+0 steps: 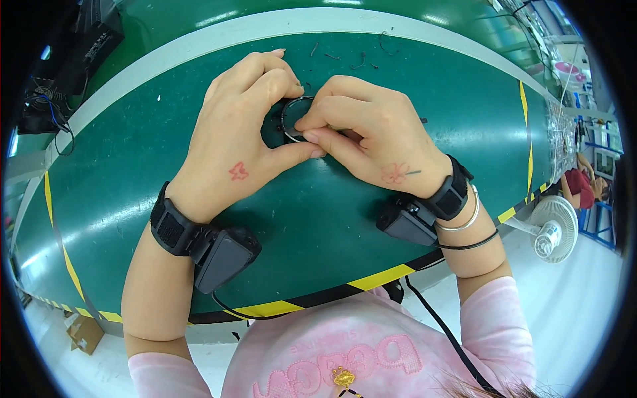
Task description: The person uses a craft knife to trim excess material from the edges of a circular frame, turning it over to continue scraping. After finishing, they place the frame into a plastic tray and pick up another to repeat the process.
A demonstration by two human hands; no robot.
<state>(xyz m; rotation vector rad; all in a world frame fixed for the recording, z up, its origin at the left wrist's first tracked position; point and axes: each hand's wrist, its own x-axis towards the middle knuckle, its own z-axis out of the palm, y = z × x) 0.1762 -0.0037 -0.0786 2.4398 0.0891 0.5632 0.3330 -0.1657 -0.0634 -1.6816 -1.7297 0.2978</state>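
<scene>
A black ring-shaped part (pixel 284 121) with a thin pale edge is between my two hands, just above the green tabletop. My left hand (pixel 232 132) is closed around its outer left side, thumb at the near edge and fingers at the far edge. From the right, my right hand (pixel 378 126) reaches in, thumb and index finger pinched together at the ring's near rim. A small dark piece shows at those fingertips; whether it belongs to the ring I cannot tell. The fingers hide much of the ring's right side.
Several thin black scraps (pixel 359 61) lie beyond my hands on the green table (pixel 292 212). Yellow-and-black tape (pixel 381 277) runs along the near edge. Black devices (pixel 225 257) are strapped at my wrists, with a cable. A white fan (pixel 554 229) and a person (pixel 578 189) are at the right.
</scene>
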